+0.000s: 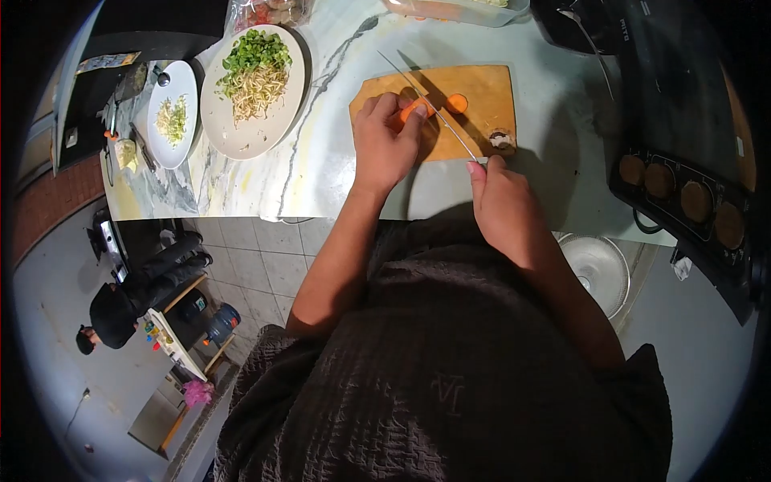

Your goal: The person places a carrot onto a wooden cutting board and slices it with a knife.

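My left hand (387, 143) is closed around a carrot (413, 112) on the wooden cutting board (377, 87). In my right hand (504, 193) is the handle of a kitchen knife (450, 124), its long thin blade slanting up and left across the board, right beside the carrot's cut end. A round orange carrot piece (457, 104) lies apart on the far side of the blade. Close to the board's right edge, near my right hand, is a small brown and whitish piece (500, 140) whose kind I cannot make out.
Left of the board, a large plate (233, 145) holds chopped greens and bean sprouts; a smaller oval plate (185, 76) carries pale chopped bits. A plastic container (458, 12) stands at the back. The black stove (683, 120) borders the right. A person (116, 313) is far left.
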The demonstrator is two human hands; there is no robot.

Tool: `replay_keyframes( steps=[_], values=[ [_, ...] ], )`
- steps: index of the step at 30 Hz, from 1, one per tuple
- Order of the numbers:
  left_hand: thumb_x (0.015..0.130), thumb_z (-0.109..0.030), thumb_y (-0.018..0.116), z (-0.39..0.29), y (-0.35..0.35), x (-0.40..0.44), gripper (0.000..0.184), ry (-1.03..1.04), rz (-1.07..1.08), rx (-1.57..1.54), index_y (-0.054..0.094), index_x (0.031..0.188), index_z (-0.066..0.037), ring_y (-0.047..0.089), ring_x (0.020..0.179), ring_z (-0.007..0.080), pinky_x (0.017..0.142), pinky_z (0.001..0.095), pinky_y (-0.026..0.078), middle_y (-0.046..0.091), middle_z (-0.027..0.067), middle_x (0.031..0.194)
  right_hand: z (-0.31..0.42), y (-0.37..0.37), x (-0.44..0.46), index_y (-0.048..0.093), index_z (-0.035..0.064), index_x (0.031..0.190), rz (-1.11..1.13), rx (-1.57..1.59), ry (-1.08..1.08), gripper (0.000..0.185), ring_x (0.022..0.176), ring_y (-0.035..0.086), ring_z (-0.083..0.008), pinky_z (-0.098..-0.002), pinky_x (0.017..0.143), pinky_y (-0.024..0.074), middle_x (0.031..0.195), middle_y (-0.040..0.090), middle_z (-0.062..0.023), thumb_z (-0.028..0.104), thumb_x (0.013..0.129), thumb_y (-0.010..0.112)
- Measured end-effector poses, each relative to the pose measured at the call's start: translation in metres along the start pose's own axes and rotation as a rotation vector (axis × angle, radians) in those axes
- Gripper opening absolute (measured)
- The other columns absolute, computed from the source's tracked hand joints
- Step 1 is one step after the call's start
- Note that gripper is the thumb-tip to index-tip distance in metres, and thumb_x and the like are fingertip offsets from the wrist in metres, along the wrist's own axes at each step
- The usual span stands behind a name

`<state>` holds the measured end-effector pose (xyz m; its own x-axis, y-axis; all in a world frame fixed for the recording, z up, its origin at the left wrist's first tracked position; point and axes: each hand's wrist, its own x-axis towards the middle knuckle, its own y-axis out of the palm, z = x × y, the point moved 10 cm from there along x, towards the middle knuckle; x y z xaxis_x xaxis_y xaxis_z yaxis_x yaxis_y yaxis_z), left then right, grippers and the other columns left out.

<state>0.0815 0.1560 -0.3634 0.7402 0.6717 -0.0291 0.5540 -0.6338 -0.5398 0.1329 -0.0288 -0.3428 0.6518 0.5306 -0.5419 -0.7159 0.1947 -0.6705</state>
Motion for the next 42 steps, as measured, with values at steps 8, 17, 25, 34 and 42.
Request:
replay_keyframes(
  steps=[8, 17, 25, 34, 42],
  values=[
    [0.085, -0.02, 0.071, 0.0, 0.0, 0.0, 0.021, -0.003, -0.013, -0.038, 0.061, 0.084, -0.001, 0.055, 0.082, 0.0336, 0.075, 0.0424, 0.044, 0.058, 0.0152, 0.082, 0.002, 0.005, 0.01, 0.054, -0.0053, 0.097, 0.01, 0.035, 0.018, 0.04, 0.085, 0.063, -0.0486, -0.053, 0.076, 0.0512, 0.085, 0.065, -0.0299, 0.033, 0.102, 0.042],
    [0.085, -0.02, 0.07, -0.004, -0.002, -0.002, 0.021, 0.037, -0.02, 0.047, 0.061, 0.083, -0.002, 0.053, 0.083, 0.0338, 0.075, 0.0423, 0.043, 0.057, 0.0153, 0.082, 0.005, 0.007, 0.015, 0.054, -0.0067, 0.098, 0.016, 0.033, 0.0, 0.042, 0.087, 0.063, -0.0489, -0.0536, 0.077, 0.0507, 0.088, 0.065, -0.0313, 0.034, 0.102, 0.042],
    [0.085, -0.02, 0.071, -0.007, -0.002, -0.001, 0.02, 0.06, -0.017, 0.059, 0.061, 0.084, -0.002, 0.052, 0.082, 0.0332, 0.075, 0.0424, 0.043, 0.056, 0.0149, 0.081, 0.005, 0.01, 0.021, 0.053, -0.0072, 0.093, -0.082, 0.069, -0.086, 0.039, 0.081, 0.06, -0.0519, -0.0564, 0.073, 0.0476, 0.079, 0.062, -0.0326, 0.029, 0.102, 0.044],
    [0.085, -0.02, 0.07, -0.004, -0.001, -0.001, 0.021, 0.016, -0.005, 0.037, 0.061, 0.083, -0.002, 0.053, 0.082, 0.0333, 0.075, 0.0424, 0.043, 0.057, 0.0151, 0.081, 0.003, 0.018, 0.028, 0.055, -0.0088, 0.095, -0.015, 0.096, -0.007, 0.041, 0.086, 0.062, -0.0482, -0.0524, 0.078, 0.0499, 0.084, 0.064, -0.0316, 0.031, 0.101, 0.046],
    [0.086, -0.02, 0.07, -0.006, -0.001, 0.0, 0.02, 0.078, -0.014, 0.036, 0.061, 0.084, -0.003, 0.053, 0.082, 0.034, 0.075, 0.0428, 0.043, 0.058, 0.0151, 0.081, -0.006, 0.029, 0.033, 0.053, -0.0063, 0.096, -0.16, 0.11, -0.065, 0.039, 0.079, 0.063, -0.0493, -0.0553, 0.072, 0.0504, 0.08, 0.064, -0.0303, 0.033, 0.099, 0.051]
  ],
)
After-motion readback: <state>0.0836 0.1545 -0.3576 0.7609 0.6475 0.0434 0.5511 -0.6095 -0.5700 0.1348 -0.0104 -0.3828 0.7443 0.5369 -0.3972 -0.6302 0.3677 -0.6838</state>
